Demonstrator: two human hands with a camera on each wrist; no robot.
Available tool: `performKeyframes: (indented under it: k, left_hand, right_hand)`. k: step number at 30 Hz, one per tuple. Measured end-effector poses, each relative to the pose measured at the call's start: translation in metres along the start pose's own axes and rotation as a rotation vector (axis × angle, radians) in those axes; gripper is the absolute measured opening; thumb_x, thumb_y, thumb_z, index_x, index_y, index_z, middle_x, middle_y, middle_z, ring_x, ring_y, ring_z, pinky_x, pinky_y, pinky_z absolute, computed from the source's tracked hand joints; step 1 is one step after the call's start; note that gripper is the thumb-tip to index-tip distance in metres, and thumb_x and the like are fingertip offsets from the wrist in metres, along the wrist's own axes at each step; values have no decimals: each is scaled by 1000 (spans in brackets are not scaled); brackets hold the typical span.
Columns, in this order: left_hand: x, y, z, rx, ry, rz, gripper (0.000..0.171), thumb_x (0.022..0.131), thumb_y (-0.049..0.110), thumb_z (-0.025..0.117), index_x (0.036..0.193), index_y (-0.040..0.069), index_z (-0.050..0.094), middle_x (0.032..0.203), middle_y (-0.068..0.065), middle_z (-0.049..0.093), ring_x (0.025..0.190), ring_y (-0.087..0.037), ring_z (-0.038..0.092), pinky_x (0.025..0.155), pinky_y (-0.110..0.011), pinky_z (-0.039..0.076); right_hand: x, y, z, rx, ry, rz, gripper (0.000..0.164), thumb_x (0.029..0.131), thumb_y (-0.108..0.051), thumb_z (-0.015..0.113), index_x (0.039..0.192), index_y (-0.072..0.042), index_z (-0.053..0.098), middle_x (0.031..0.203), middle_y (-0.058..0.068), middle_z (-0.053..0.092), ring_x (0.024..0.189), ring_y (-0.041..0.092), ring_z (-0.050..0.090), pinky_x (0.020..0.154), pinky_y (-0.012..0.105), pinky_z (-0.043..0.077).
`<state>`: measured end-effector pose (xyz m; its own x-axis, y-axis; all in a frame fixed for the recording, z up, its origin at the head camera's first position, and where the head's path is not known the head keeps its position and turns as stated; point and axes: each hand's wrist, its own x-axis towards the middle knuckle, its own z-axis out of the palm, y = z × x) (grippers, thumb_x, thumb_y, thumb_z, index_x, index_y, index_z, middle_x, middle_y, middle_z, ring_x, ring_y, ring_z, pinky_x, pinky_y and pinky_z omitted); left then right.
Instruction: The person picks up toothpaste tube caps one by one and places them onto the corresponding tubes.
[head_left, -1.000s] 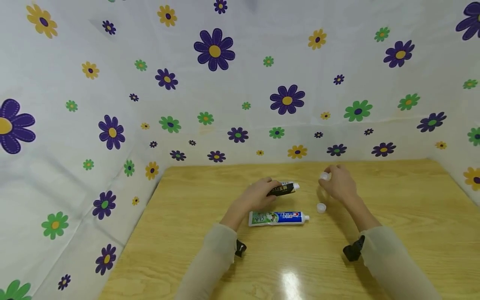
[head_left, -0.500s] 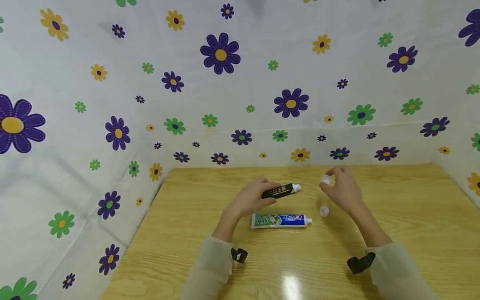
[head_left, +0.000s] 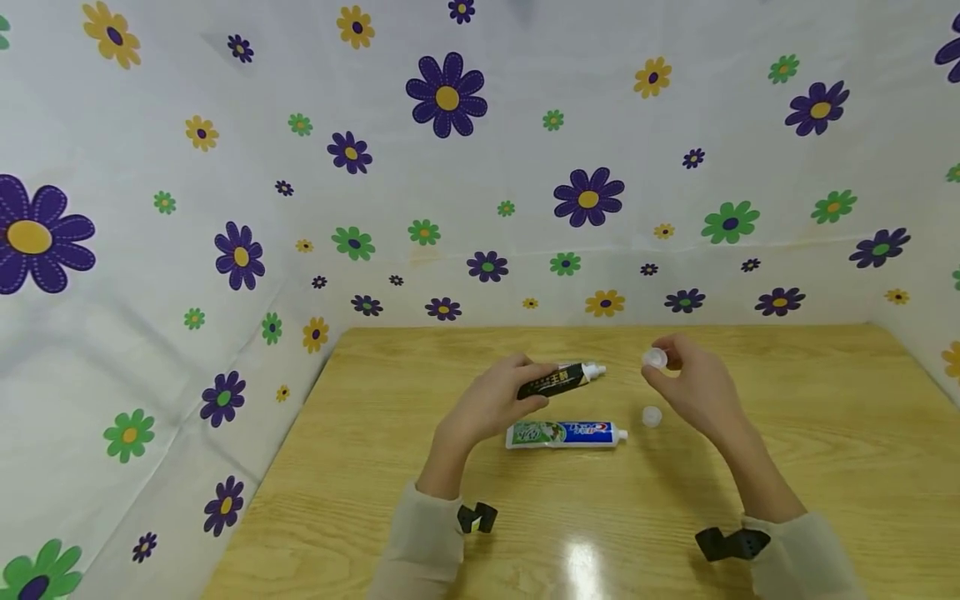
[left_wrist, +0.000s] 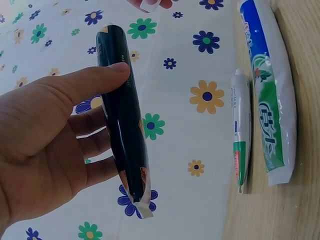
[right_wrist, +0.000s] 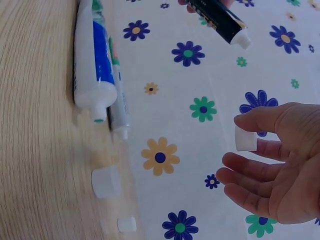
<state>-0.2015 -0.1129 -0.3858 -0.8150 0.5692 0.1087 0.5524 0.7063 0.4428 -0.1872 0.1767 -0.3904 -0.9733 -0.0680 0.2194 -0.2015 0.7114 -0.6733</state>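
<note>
My left hand (head_left: 491, 396) holds a black toothpaste tube (left_wrist: 120, 105) above the table, thumb on one side and fingers on the other. Its white nozzle (right_wrist: 242, 39) is bare and points right. To the right, my right hand (head_left: 697, 383) pinches a white screw cap (right_wrist: 245, 138) between thumb and index finger, apart from the nozzle. A blue and green toothpaste tube (head_left: 566, 434) lies uncapped on the table below the black one. Behind it lies a slimmer white and green tube (left_wrist: 242, 120), mostly hidden by the black tube in the head view.
On the wooden table (head_left: 375, 500) stand a larger white cap (right_wrist: 106, 182) and a smaller white cap (right_wrist: 127, 224), right of the lying tubes. A white flower-printed cloth (head_left: 510, 150) walls off the back and sides. Black wrist cameras sit on both sleeves.
My right hand has come slightly closer with the cap, whose hollow side now shows more. The left hand keeps its grip on the black tube, barely shifting. The head view has moved a little.
</note>
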Motion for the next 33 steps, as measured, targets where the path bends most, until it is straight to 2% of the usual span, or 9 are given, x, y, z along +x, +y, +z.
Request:
performKeyframes:
  k: [4,8,16,22,28,33]
  left_hand:
    - [-2,4,0,0,31,21,47,100,24,61,145,14,51,121,-8,59,95,-18,56,79,-34,51]
    - [-3,7,2,-20,61,13,45,103,25,56,145,13,47,120,-9,56,93,-17,55,79,-32,50]
    - [-7,12,6,-76,89,8,47,102,28,57,145,13,45,120,-7,55,89,-17,54,74,-30,49]
    - [-6,16,7,-125,107,48,48,101,26,60,143,11,46,126,-10,55,94,-18,56,77,-31,52]
    - [-2,19,10,-94,134,91,47,100,23,62,142,9,47,131,-12,58,101,-21,60,81,-35,55]
    - [-4,23,14,-37,125,111,57,98,23,64,148,13,40,137,-13,55,107,-24,61,83,-40,57]
  right_hand:
    - [-5,-1,2,26,16,-24,38,94,-20,66,125,1,58,109,21,68,99,37,66,79,51,53]
    - [-10,-3,5,67,28,-39,37,93,-18,67,125,0,59,105,18,68,94,33,68,70,40,54]
    - [-22,-4,4,129,42,-49,36,94,-18,67,126,-3,60,106,17,66,92,32,67,68,33,53]
    - [-25,-4,4,147,64,-70,36,94,-18,69,125,-3,61,103,14,67,90,28,67,69,26,54]
    - [-26,-3,5,164,101,-104,36,94,-17,68,125,-1,58,99,13,67,87,26,66,72,22,52]
    - [-31,0,7,165,97,-108,34,94,-16,69,121,0,56,99,11,67,84,22,65,69,23,53]
